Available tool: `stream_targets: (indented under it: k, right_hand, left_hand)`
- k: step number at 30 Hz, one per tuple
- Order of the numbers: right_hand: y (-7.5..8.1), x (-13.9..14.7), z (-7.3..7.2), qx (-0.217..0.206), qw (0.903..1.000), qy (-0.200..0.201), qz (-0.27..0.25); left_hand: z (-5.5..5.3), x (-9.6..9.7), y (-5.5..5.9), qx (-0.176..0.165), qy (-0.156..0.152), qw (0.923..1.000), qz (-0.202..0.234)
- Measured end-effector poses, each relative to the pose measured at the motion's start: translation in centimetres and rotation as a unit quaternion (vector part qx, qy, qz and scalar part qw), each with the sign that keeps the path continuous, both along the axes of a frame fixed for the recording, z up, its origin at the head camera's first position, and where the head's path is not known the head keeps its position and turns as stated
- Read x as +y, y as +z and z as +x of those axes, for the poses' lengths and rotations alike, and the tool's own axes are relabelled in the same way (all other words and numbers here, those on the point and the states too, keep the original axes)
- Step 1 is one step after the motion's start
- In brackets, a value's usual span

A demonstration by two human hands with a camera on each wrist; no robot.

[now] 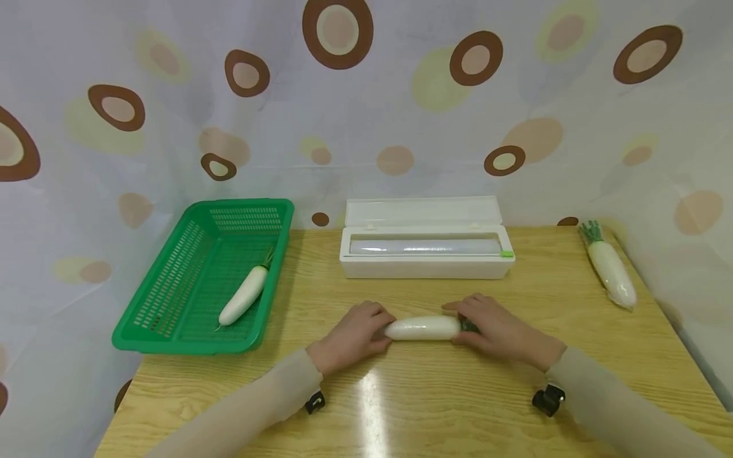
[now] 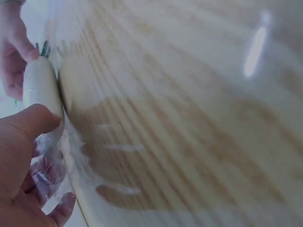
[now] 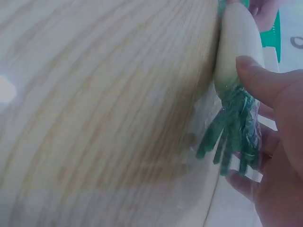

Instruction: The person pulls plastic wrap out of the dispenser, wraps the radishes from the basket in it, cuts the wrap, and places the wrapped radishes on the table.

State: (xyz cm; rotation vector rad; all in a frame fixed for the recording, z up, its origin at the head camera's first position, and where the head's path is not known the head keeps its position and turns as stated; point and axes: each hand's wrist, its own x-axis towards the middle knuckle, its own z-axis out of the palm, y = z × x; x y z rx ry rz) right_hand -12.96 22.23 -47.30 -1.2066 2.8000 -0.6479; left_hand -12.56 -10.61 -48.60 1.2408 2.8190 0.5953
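A spotted curtain [image 1: 395,95] backs the wood-grain tabletop [image 1: 469,407], a green basket [image 1: 189,346] at its far left corner and an open white box [image 1: 426,268] along its far edge. Near the tabletop's middle, the left hand [image 1: 352,334] and right hand [image 1: 495,327] grip opposite ends of a white radish [image 1: 424,328]; the right wrist view shows its green leaves [image 3: 232,127] under clear film [image 3: 251,137], mostly covered by that hand in the head view.

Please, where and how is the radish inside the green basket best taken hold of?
Probably around the middle of the white radish, from above: it lies lengthwise, low in the green basket, beside the right wall, which would likely hinder a sideways approach.
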Motion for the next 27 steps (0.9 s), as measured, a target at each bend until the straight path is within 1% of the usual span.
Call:
stream_targets:
  k: [3,4,8,10,11,15,18,21,24,26,27]
  right_hand:
    - [0.1,0.0,-0.2,-0.011,0.9997,-0.013,-0.016]
    - [0.2,0.0,-0.2,-0.007,0.9997,-0.015,-0.017]
    - [0.4,-0.2,-0.4,0.045,0.9988,-0.019,-0.001]
    - [0.6,-0.4,-0.5,0.07,0.9971,-0.021,0.017]
    - [0.6,-0.5,-0.5,0.079,0.9963,-0.024,0.025]
    - [0.8,-0.9,-0.6,0.072,0.9958,-0.041,0.04]
    - [0.8,-1.2,-0.7,0.07,0.9952,-0.05,0.046]
    - [0.8,-1.3,-0.8,0.082,0.9932,-0.046,0.069]
    - [0.6,-1.4,-1.0,0.086,0.9913,-0.047,0.088]
    - [0.5,-1.4,-1.1,0.086,0.991,-0.048,0.09]
    - [0.5,-1.3,-1.2,0.085,0.9912,-0.05,0.088]
  left_hand:
    - [-0.2,0.1,0.2,-0.008,0.006,1.0,0.002]
    - [-0.3,0.1,0.2,-0.008,0.008,0.9999,0.0]
    - [-0.6,0.3,-0.1,-0.017,0.024,0.9995,-0.01]
    - [-0.8,0.4,-0.1,-0.024,0.034,0.9991,-0.006]
    - [-0.9,0.5,-0.1,-0.034,0.039,0.9987,-0.002]
    - [-1.3,0.6,0.1,-0.056,0.051,0.997,0.017]
    - [-1.7,0.6,0.1,-0.054,0.052,0.9971,0.015]
    - [-1.9,0.7,0.0,-0.036,0.053,0.9979,0.012]
    - [-2.1,0.8,0.1,-0.02,0.052,0.9982,0.02]
    - [-2.3,0.8,0.2,-0.019,0.053,0.998,0.029]
    - [-2.4,0.8,0.3,-0.027,0.053,0.9977,0.032]
